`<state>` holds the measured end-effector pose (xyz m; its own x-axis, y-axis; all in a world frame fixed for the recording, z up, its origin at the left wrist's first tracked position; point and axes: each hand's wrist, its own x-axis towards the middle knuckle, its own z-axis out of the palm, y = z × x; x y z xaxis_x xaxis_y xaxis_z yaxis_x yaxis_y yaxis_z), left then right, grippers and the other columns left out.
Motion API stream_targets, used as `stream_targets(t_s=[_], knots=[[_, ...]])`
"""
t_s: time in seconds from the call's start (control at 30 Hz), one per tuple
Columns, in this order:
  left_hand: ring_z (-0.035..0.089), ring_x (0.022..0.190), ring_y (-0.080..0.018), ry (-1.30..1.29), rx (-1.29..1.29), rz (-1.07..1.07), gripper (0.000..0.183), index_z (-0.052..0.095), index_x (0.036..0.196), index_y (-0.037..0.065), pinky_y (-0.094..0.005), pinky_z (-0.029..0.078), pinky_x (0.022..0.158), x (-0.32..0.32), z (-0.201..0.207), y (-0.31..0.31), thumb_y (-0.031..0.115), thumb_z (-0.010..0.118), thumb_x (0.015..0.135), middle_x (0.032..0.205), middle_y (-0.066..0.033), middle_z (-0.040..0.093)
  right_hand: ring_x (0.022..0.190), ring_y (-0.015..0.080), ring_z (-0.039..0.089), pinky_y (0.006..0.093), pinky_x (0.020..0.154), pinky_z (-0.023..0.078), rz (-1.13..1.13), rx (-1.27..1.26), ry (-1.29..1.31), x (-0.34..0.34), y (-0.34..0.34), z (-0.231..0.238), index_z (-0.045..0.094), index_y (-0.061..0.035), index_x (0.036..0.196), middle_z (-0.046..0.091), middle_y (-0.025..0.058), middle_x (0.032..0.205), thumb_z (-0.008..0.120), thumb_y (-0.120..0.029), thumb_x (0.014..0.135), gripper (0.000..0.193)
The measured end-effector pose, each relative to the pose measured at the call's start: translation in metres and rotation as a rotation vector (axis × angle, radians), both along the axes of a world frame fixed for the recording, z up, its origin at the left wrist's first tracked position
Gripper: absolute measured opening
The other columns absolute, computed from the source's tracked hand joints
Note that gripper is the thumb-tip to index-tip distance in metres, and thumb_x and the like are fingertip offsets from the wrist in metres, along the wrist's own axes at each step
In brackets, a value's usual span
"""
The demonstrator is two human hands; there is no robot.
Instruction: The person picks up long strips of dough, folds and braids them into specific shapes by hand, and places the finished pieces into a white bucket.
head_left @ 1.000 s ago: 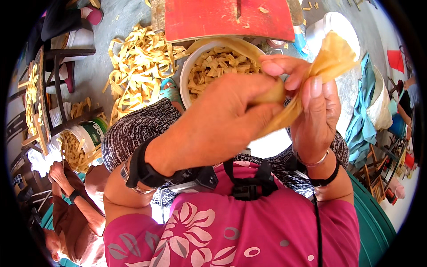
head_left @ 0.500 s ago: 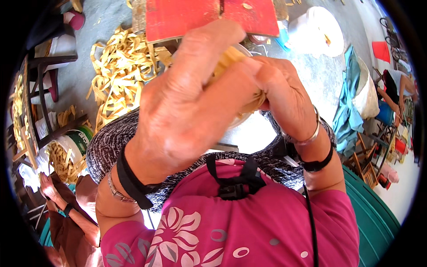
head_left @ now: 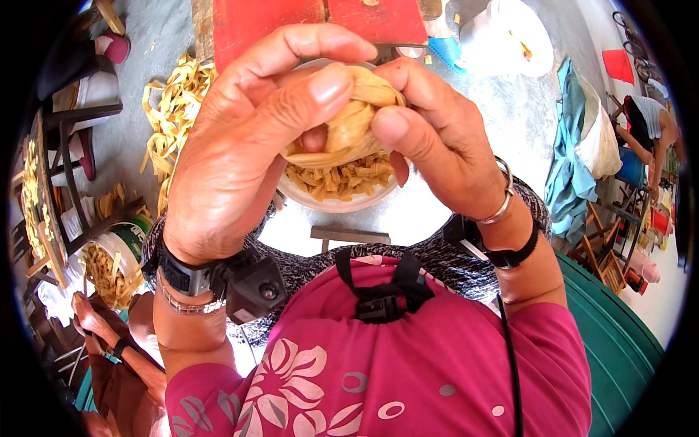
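A rounded bundle of glossy yellow, flat strips (head_left: 348,130), folded and wound over one another, is held up in front of my chest. My left hand (head_left: 240,138) grips its left side, thumb on top and the index finger arching over the far side. On the right side, my right hand (head_left: 440,138) presses thumb and index finger against the bundle. Below the hands is a round white tub (head_left: 342,206) holding short cut yellow pieces (head_left: 336,182). The bundle and my fingers hide the tub's far part.
A worn red board (head_left: 269,29) lies just beyond the hands. Long yellow strips (head_left: 175,109) are heaped on the floor at left. A white bucket (head_left: 506,40) and teal cloth (head_left: 564,153) are at right. Another person's hand (head_left: 95,320) is at lower left, near a bucket of strips (head_left: 105,273).
My left hand has turned and drawn back from over the bundle, so the wound strips and the tub's contents now show. My right hand stays at the bundle's right side.
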<state>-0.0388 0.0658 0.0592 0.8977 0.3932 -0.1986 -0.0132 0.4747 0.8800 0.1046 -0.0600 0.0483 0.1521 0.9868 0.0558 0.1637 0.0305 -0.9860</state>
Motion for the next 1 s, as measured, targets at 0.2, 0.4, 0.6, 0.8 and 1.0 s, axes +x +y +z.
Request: stream_targets(t_s=[0.2,0.4,0.6,0.8,1.0], knots=[[0.059,0.097,-0.0166,-0.174,-0.1,-0.022,0.055,0.04,0.13,-0.004,-0.0259,0.046,0.085,0.004,0.006,-0.013,0.018,0.061,0.084,0.111,-0.012,0.059,0.06,0.0046,0.052,0.018,0.048,0.043,-0.022,0.018,0.291,0.004,-0.007,0.007,0.055,-0.0008,0.1,0.056,0.0025,0.081,0.047,-0.029,0.096,0.03],[0.056,0.101,-0.0172,-0.116,0.801,-0.041,0.037,0.053,0.122,-0.001,-0.0267,0.042,0.088,0.006,-0.003,-0.003,0.01,0.053,0.086,0.111,-0.0106,0.057,0.06,0.0047,0.054,0.0176,0.048,0.043,0.006,-0.034,0.354,0.005,-0.011,-0.001,0.053,-0.0013,0.091,0.058,0.0032,0.078,0.045,-0.03,0.096,0.031],[0.051,0.104,-0.0203,-0.131,1.008,-0.092,0.049,0.044,0.132,0.002,-0.0304,0.039,0.091,0.006,-0.009,-0.003,0.02,0.052,0.088,0.112,-0.0128,0.054,0.059,0.0074,0.055,0.018,0.049,0.043,0.047,-0.025,0.321,0.0,-0.009,-0.004,0.048,0.0034,0.112,0.057,0.0062,0.087,0.038,-0.027,0.098,0.035],[0.053,0.098,-0.0172,0.019,0.793,-0.077,0.052,0.042,0.133,0.002,-0.0278,0.04,0.087,0.004,-0.008,-0.011,0.033,0.049,0.092,0.108,-0.0101,0.056,0.066,0.006,0.053,0.0195,0.055,0.043,0.019,-0.032,0.222,-0.001,-0.007,-0.003,0.05,0.0006,0.104,0.057,0.005,0.091,0.043,-0.025,0.097,0.028],[0.056,0.092,-0.0143,-0.001,0.444,-0.058,0.052,0.045,0.129,-0.002,-0.0259,0.045,0.081,0.009,-0.01,-0.015,0.039,0.039,0.096,0.102,-0.0094,0.059,0.069,0.0056,0.051,0.0173,0.058,0.041,-0.086,-0.01,0.346,-0.003,-0.006,-0.008,0.036,-0.0044,0.121,0.057,0.0038,0.094,0.049,-0.032,0.094,0.041]])
